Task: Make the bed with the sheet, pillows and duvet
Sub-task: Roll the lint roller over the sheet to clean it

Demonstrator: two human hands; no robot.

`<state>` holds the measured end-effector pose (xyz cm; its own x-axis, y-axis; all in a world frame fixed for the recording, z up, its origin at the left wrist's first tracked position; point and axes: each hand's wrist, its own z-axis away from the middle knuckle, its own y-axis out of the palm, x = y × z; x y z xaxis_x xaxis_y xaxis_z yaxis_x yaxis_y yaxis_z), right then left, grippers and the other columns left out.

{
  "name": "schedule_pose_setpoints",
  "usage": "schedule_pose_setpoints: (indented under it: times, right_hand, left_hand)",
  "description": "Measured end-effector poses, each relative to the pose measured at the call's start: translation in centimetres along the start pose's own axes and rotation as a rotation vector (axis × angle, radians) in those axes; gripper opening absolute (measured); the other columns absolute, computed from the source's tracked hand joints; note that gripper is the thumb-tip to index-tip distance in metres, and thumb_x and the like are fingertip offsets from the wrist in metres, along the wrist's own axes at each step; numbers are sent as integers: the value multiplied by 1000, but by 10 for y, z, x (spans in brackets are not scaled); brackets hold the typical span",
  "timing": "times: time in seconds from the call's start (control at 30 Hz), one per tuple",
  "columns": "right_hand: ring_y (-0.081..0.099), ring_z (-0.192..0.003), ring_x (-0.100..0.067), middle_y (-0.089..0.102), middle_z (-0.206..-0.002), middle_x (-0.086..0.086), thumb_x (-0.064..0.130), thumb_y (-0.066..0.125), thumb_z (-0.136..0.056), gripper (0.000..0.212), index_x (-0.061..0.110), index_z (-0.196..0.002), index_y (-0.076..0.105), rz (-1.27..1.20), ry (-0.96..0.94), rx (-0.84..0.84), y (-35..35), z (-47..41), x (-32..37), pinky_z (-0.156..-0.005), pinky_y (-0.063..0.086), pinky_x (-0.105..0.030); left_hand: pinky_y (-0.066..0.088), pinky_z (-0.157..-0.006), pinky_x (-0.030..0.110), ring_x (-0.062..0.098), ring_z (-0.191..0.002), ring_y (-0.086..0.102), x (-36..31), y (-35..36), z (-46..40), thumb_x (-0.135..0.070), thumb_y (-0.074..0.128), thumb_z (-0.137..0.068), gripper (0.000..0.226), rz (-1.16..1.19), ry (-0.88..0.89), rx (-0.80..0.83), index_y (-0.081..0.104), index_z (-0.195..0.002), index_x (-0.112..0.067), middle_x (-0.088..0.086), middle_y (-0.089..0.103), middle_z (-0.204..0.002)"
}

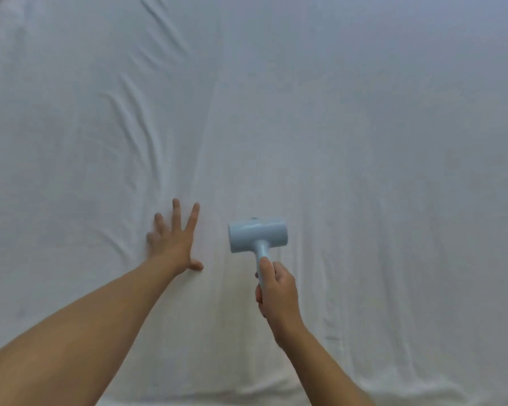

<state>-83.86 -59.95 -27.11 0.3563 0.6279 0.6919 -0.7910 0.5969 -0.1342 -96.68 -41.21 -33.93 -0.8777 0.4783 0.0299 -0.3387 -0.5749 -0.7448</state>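
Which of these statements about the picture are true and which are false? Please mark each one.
1. The left hand lies flat with spread fingers on the white bed sheet. True.
2. The right hand holds the pale blue T-shaped plastic roller tool by its cylinder head. False: it grips the thin handle.
3. The sheet has clear wrinkles above and left of the left hand. True.
4. A pillow lies beside the roller tool. False: no pillow is in view.
5. Both hands hold the tool. False: only the right hand does.
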Motion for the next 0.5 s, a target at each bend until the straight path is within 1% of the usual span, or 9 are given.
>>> schedule_pose_setpoints:
  times: [0.07,0.13,0.23,0.33,0.4,0.43,0.47,0.5]
  right_hand:
    - [43,-48,-10,50,-61,-2,40,45,-101,35,11,-83,55,16,-22,5,2,-30,28,-48,36,-27]
    - [45,-49,-10,53,-63,-2,43,44,-101,36,13,-84,55,6,-28,21,12,-53,55,-49,37,-28]
    - [46,-50,-10,54,-65,-2,45,43,-101,38,13,-83,54,-11,-52,45,33,-83,91,-50,39,-27]
    - [45,-51,-10,53,-65,-1,48,43,-100,38,13,-85,51,-44,-69,61,55,-123,132,-49,38,-27]
    - [42,-49,-11,52,-67,-2,44,43,-100,34,13,-89,50,-96,-50,88,70,-158,159,-44,36,-24]
    - [41,-48,-12,52,-67,-3,42,42,-101,31,13,-91,50,-120,-36,101,78,-176,171,-42,35,-23]
    - [40,-47,-12,51,-68,-4,41,42,-101,31,12,-94,50,-141,-22,108,87,-193,182,-40,34,-21]
    - [39,-46,-12,50,-67,-4,41,41,-101,31,12,-95,50,-163,-12,108,97,-212,192,-38,33,-20]
  left_hand:
    - [29,-109,67,53,-144,-14,-5,-3,-11,-52,88,-62,150,19,-48,69,-38,-142,-40,8,-45,-151]
    - [26,-107,71,57,-142,-16,-11,-3,-16,-45,91,-61,154,26,-92,104,-40,-141,-38,13,-46,-150]
    - [21,-109,73,61,-140,-14,-20,-1,-26,-37,92,-62,156,8,-140,92,-43,-141,-31,21,-50,-144]
    - [24,-109,71,64,-139,-8,-21,6,-31,-40,89,-65,156,-26,-154,57,-49,-137,-23,30,-49,-141]
    - [27,-106,72,66,-138,-2,-23,15,-37,-43,89,-62,159,-19,-153,30,-50,-134,-20,34,-43,-144]
    - [29,-104,73,67,-138,1,-22,21,-42,-43,90,-59,160,-18,-156,17,-48,-136,-19,35,-38,-147]
    - [30,-101,74,67,-137,6,-21,26,-47,-42,89,-61,156,13,-173,14,-45,-139,-20,36,-31,-151]
    - [33,-99,75,66,-137,11,-20,33,-52,-41,82,-71,142,75,-179,-10,-39,-144,-21,36,-22,-154]
